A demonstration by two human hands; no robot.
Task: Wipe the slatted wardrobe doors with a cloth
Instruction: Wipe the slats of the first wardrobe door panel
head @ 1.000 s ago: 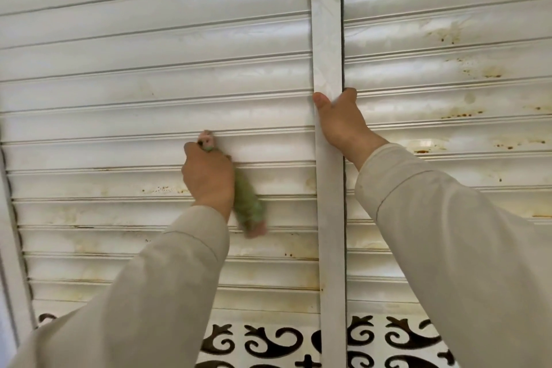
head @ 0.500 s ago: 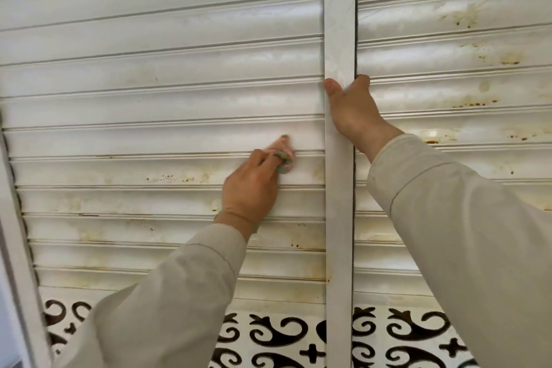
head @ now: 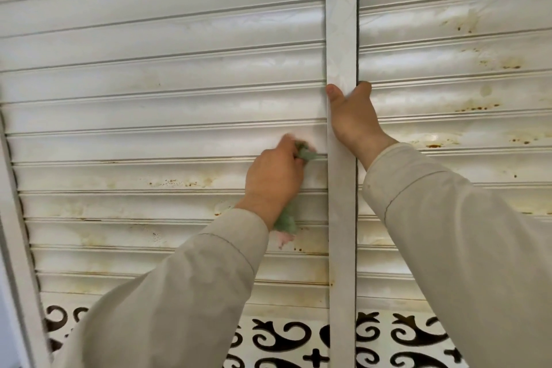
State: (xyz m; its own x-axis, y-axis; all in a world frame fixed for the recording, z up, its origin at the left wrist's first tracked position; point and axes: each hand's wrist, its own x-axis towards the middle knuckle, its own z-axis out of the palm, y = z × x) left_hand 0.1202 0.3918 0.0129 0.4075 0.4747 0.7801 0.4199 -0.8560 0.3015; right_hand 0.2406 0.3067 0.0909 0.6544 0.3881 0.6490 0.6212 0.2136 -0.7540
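Note:
Two white slatted wardrobe doors fill the view: the left door and the right door, both with brown and yellow stains. My left hand grips a green and pink cloth and presses it against a slat of the left door, close to the upright frame strip. The cloth's tail hangs below my wrist. My right hand grips the edge of that strip, thumb on its front, fingers curled behind it into the gap.
A panel with dark scroll cut-outs runs below the slats. The left door's outer frame stands at the far left. Rust-coloured spots are thickest on the right door's slats and on the lower slats of the left door.
My left hand has slid the cloth rightwards along the slat, from the door's middle to beside the upright strip. The cloth's tail hangs out again. My right hand keeps its hold.

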